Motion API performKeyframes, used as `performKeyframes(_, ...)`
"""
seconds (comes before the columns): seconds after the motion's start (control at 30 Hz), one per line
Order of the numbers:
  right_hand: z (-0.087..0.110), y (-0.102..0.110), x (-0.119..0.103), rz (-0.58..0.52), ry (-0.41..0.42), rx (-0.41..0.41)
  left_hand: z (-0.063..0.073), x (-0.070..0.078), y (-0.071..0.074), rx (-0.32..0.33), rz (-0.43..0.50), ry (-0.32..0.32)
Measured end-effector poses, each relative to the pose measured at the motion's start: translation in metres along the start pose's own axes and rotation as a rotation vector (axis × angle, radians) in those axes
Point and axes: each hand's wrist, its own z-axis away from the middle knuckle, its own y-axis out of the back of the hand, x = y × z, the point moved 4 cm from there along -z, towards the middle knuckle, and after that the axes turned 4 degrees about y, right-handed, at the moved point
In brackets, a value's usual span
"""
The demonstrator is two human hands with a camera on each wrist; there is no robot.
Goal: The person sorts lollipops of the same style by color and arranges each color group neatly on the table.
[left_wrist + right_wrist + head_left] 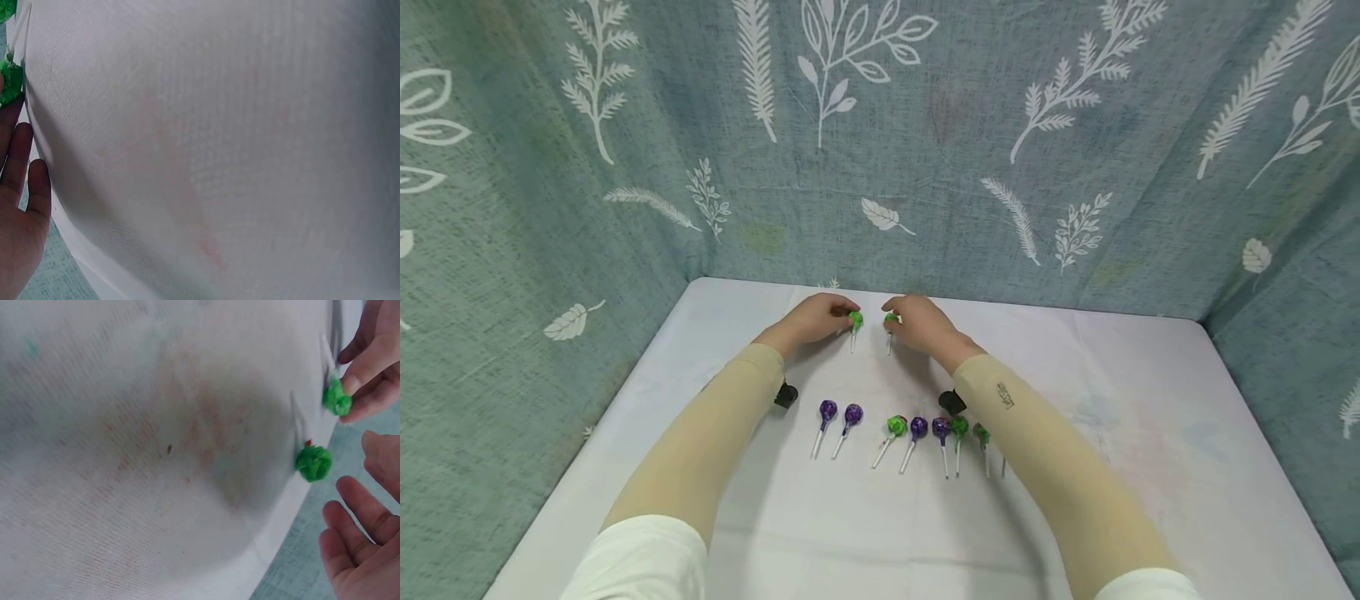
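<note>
Toward the far edge of the table, my left hand pinches the green wrapped head of a lollipop between thumb and fingers; its white stick points toward me. To its right, a second green lollipop lies on the cloth, its stick roughly parallel. My right hand is around that second head. In the right wrist view its fingers are spread and relaxed, with a gap between them and the wrapper. Only the edge of the left hand and some green wrapper show in the left wrist view.
Nearer me, a row of lollipops lies with sticks pointing forward: two purple ones on the left, then several green and purple ones. My right forearm covers the row's right end. A patterned curtain hangs behind the white-covered table.
</note>
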Motion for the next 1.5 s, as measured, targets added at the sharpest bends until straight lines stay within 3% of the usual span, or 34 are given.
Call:
performKeyframes(0.33,0.024,0.012,-0.014,-0.061,0.102,0.015,0.003,-0.005,0.002,0.003,-0.023,-0.044)
performKeyframes(0.5,0.046,0.019,-0.01,-0.085,0.136,0.033,0.01,-0.01,0.005,0.022,-0.015,-0.026)
performKeyframes(0.63,0.067,0.027,-0.004,-0.105,0.137,0.05,0.017,-0.009,0.009,0.031,-0.001,-0.052)
performKeyframes(0.83,0.096,0.037,0.008,-0.13,0.137,0.091,0.027,-0.002,0.011,0.037,0.053,-0.11)
performKeyframes(1.0,0.116,0.04,0.02,-0.159,0.114,0.102,0.038,0.009,0.009,0.039,0.092,-0.112)
performKeyframes(1.5,0.166,0.035,0.045,-0.185,0.073,0.129,0.074,0.04,-0.012,0.026,0.121,-0.239)
